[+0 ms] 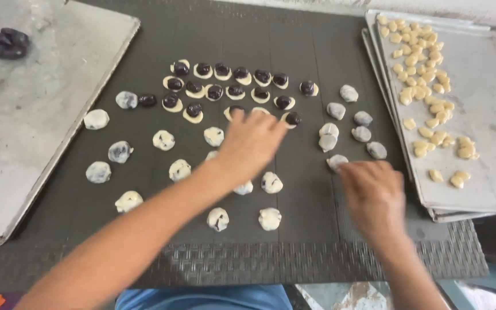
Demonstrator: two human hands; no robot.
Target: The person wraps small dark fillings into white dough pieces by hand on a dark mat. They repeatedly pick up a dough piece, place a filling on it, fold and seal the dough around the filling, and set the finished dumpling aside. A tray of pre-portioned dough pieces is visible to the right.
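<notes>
— What worries you right now?

— My left hand [252, 140] stretches over the dark mat [311, 201], fingers loosely spread and pointing at the dough discs topped with dark filling [233, 86] in the far rows. The fingertips sit right at the nearest topped piece [290, 119]. I judge my forearm could brush the closed dough balls [271, 182] lying beneath it and flatten or smear them.

— And the other hand?

— My right hand [374, 192] is low on the mat, fingers curled together at a grey-white ball [336, 161]; whether I am pinching it I cannot tell. Press too hard and the filling may break through.

— How do the pieces look?

— The balls are pale, soft-looking lumps with dark filling showing through in patches. The open ones are flat cream rounds, each carrying a glossy dark lump. Plain pale dough bits [426, 74] wait on the tray [489, 189] to my right.
</notes>
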